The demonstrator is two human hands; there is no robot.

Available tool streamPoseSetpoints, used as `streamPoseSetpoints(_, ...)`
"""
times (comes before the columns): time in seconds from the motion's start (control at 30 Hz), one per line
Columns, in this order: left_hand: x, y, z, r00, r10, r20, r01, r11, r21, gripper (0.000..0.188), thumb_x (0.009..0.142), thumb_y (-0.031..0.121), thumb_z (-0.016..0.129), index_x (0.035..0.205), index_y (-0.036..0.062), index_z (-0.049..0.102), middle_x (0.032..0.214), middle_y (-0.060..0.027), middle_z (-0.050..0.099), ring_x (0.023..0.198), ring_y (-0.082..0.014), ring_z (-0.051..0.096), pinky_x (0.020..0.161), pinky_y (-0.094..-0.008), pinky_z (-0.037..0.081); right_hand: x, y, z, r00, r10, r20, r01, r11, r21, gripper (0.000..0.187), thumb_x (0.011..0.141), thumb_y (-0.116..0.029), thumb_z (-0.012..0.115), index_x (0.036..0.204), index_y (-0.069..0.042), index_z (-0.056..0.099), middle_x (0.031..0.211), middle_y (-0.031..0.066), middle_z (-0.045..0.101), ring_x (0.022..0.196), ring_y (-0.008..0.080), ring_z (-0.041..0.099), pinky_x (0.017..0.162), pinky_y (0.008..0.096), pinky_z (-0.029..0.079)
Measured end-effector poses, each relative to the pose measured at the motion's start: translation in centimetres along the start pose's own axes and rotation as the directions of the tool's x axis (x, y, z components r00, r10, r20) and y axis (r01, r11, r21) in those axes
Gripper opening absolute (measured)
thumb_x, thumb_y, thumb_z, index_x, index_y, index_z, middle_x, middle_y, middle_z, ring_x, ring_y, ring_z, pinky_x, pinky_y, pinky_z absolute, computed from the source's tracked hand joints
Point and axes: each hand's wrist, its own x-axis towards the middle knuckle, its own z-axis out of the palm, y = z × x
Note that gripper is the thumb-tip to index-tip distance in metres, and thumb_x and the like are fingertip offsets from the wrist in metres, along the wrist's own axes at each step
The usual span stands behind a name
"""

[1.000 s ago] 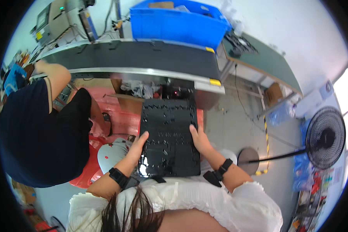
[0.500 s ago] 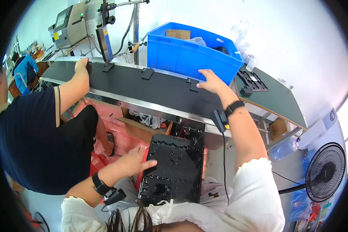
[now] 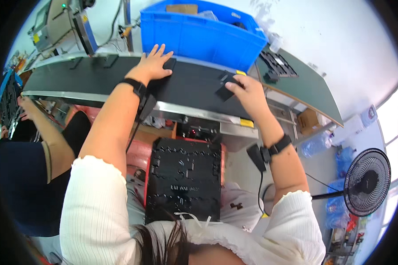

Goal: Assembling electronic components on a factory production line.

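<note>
My left hand (image 3: 151,67) reaches over the black conveyor belt (image 3: 190,86), fingers spread. Its thumb side is over or against a small flat black plastic piece (image 3: 169,64) lying on the belt; whether they touch I cannot tell. Toward the belt's right end, my right hand (image 3: 248,92) pinches another small black plastic piece (image 3: 225,86) between thumb and fingers, tilted at the belt surface. On my lap rests a black moulded plastic tray (image 3: 183,170) with shaped recesses. Two more small black pieces (image 3: 111,61) lie farther left on the belt.
Behind the belt stands a blue crate (image 3: 199,37) holding cardboard and plastic. A green side table (image 3: 305,90) at right bears black trays (image 3: 278,64). A co-worker (image 3: 26,176) sits at left by a dark tray. A black fan (image 3: 367,182) stands at right.
My left hand has risen from the lap tray to the belt. My right hand has closed on a black piece. The co-worker's hand has left the belt. The belt pieces have shifted left in view.
</note>
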Motion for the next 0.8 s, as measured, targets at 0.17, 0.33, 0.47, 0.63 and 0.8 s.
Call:
streamPoseSetpoints(0.17, 3.4, 0.4, 2.5, 0.984, 0.125, 0.125, -0.096, 0.972, -0.215, 0.064, 0.084, 0.049, 0.056, 0.140, 0.0228, 0.040, 0.146, -0.0126, 0.031, 0.134, -0.0335, 0.029, 0.108, -0.0458, 0.028, -11.2, -1.4, 4.1, 0.911, 0.148, 0.385, -0.272, 0.917, 0.291, 0.031, 0.083, -0.021, 0.068, 0.102, 0.002, 0.061, 0.079, 0.0034, 0.060, 0.069, 0.0101, 0.057, 0.060, 0.0270, 0.047)
streamPoseSetpoints(0.33, 0.1, 4.0, 0.6, 0.998, 0.030, 0.053, -0.022, 0.990, -0.138, 0.074, 0.073, 0.057, 0.066, 0.132, 0.0150, 0.050, 0.127, -0.0179, 0.046, 0.121, -0.0358, 0.041, 0.102, -0.0413, 0.036, -16.0, -0.6, 7.9, 0.933, -0.118, 0.339, 0.184, 0.969, -0.168, 0.038, 0.077, -0.022, 0.070, 0.109, -0.003, 0.060, 0.107, 0.0145, 0.058, 0.099, 0.0311, 0.052, 0.087, 0.0388, 0.044)
streamPoseSetpoints(0.47, -5.8, 5.3, 0.0, 0.995, 0.054, -0.087, -0.078, 0.947, -0.311, 0.080, 0.067, 0.056, 0.071, 0.125, 0.0051, 0.053, 0.122, -0.0197, 0.048, 0.115, -0.0362, 0.045, 0.098, -0.0434, 0.039, -18.2, -2.2, 7.6, 0.901, -0.300, 0.312, 0.397, 0.861, -0.318, 0.049, 0.078, -0.023, 0.066, 0.120, -0.002, 0.054, 0.127, 0.0154, 0.047, 0.113, 0.0285, 0.045, 0.091, 0.0448, 0.041)
streamPoseSetpoints(0.63, -17.4, 8.1, -0.7, 0.931, 0.164, -0.327, -0.297, 0.860, -0.414, 0.073, 0.060, 0.038, 0.081, 0.119, 0.0039, 0.054, 0.110, -0.0147, 0.048, 0.106, -0.0334, 0.047, 0.092, -0.0415, 0.039, -22.1, -1.9, 9.1, 0.922, -0.203, 0.330, 0.359, 0.767, -0.532, 0.049, 0.086, -0.028, 0.056, 0.123, 0.004, 0.051, 0.135, 0.0173, 0.043, 0.122, 0.0316, 0.042, 0.097, 0.0521, 0.036)
streamPoseSetpoints(0.8, -25.1, 9.1, 2.6, 0.909, 0.396, -0.132, -0.414, 0.816, -0.403, 0.070, 0.065, 0.040, 0.077, 0.120, 0.0040, 0.054, 0.113, -0.0144, 0.047, 0.112, -0.0321, 0.044, 0.097, -0.0484, 0.033, -18.6, -4.3, 7.1, 0.901, -0.200, 0.386, 0.403, 0.719, -0.567, 0.043, 0.090, -0.031, 0.051, 0.115, 0.004, 0.058, 0.120, 0.0198, 0.056, 0.113, 0.0324, 0.051, 0.091, 0.0489, 0.042)
